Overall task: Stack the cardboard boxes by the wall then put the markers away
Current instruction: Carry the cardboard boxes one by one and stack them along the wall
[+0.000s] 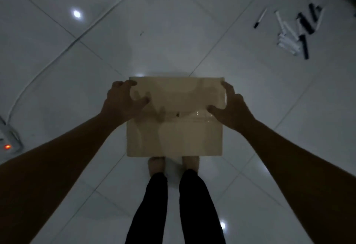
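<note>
1. A cardboard box [174,116] was held between both hands above the tiled floor [96,60], in front of the person's feet.
2. The left hand [123,103] gripped its far left corner, fingers curled over the top.
3. The right hand [229,107] gripped its right edge, thumb on top.
4. The markers [294,30] lay scattered on the floor, well apart, far right.

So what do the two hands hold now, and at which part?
Both hold one cardboard box: the left hand grips its far left corner, the right hand its far right corner.
</note>
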